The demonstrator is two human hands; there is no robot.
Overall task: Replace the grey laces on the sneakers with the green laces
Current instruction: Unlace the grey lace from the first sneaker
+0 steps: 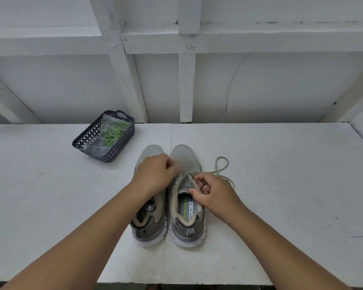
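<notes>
Two grey sneakers (187, 197) (mesh toes, white soles) stand side by side on the table (281, 185); one grey lace (222, 170) trails right. The right hand (214, 195) holds a narrow grip pinching the right shoe's eyelet edge; the left hand (153, 174) is curled, its grip blurred. One basket (104, 136) holds bagged green laces (113, 133).

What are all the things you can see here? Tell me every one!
sneakers: two, grey with white soles, side by side at the middle of the table, toes pointing away.
grey lace: one, grey, loose, looping on the table right of the right sneaker.
basket: one, dark blue, back left on the table.
plastic bag: one, clear, inside the basket.
green laces: a bundle, green, in the bag.
table: one, white.
left hand: over the sneakers' front parts, fingers blurred.
right hand: pinching at the right sneaker's lacing.
</notes>
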